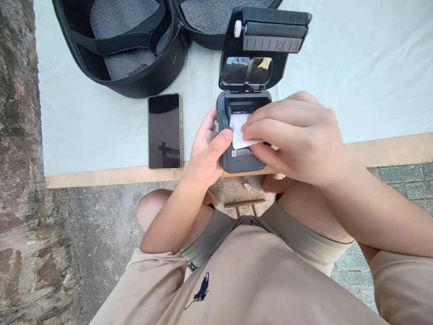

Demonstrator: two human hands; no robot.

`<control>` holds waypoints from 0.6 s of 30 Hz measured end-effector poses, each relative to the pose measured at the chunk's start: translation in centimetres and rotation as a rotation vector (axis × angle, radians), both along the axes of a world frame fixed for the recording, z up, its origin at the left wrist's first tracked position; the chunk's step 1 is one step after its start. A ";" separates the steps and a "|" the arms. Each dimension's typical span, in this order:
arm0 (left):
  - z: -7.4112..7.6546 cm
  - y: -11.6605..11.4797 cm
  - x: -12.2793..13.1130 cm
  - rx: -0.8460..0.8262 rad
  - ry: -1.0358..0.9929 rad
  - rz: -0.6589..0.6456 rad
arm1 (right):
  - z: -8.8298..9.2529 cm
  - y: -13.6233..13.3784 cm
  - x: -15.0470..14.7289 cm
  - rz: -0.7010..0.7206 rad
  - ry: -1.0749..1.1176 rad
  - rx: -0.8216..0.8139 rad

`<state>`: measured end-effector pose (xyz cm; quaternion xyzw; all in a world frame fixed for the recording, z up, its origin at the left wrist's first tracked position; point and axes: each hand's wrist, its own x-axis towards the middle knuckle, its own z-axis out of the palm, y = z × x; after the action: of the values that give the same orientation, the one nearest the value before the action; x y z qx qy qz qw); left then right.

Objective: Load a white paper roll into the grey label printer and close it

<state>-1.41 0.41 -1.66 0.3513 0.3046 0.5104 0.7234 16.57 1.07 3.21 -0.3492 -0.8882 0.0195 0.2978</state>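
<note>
A small dark grey label printer (225,106) stands at the table's near edge with its lid (264,45) flipped up and back. White paper (238,131) sticks out of its open bay. My left hand (206,151) wraps the printer's left side, thumb pressed on the paper's left edge. My right hand (297,135) lies over the printer's right half, fingers pinched on the white paper. Part of the printer's body is hidden under both hands.
A black smartphone (164,131) lies screen-up to the left of the printer. An open black padded case (131,45) sits at the back. A pale cloth (355,67) covers the wooden table (101,177). Stone wall stands at left, concrete floor below.
</note>
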 end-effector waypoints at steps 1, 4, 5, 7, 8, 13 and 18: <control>-0.3 0.1 0.0 0.018 -0.002 -0.002 | 0.0 -0.1 0.0 0.012 -0.006 -0.029; -1.2 0.4 -0.2 0.080 0.017 0.003 | 0.0 -0.2 0.0 0.049 -0.004 -0.077; -1.3 0.5 -0.2 0.084 0.022 0.007 | 0.0 -0.2 0.0 0.064 0.004 -0.070; -1.2 0.5 -0.3 0.099 0.023 -0.024 | 0.1 -0.2 0.1 0.109 0.027 -0.042; -1.1 0.4 -0.3 0.073 0.047 -0.020 | 0.2 -0.1 0.2 0.123 0.039 -0.030; -0.1 -0.2 -0.3 0.014 0.150 0.016 | 0.5 0.3 1.0 -0.022 0.017 -0.075; -0.4 -0.2 -0.4 0.040 0.183 -0.022 | 1.3 0.4 1.8 -0.137 0.117 -0.106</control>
<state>-1.84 0.23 -2.06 0.4139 0.3553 0.4743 0.6910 18.35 1.44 4.47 -0.4225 -0.8411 0.0665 0.3311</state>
